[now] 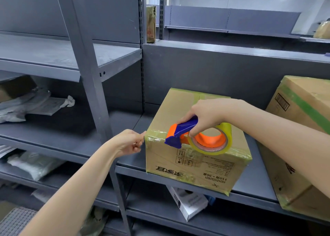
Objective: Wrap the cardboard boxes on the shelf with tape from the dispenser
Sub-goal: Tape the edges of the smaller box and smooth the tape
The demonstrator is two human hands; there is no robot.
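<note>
Gripping the dispenser handle, right hand holds it on the cardboard box top, on the shelf; left hand pinches tape at the near-left corner. Box looks stiff, light; tape film slippery, hold by corners. Room left; second box crowds right.

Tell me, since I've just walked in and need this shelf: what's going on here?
A person is taping a cardboard box on the grey shelf. The right hand grips the blue-and-orange tape dispenser against the box's top front edge. The left hand pinches what looks like the tape end at the box's front left corner. Tape already covers several edges.
</note>
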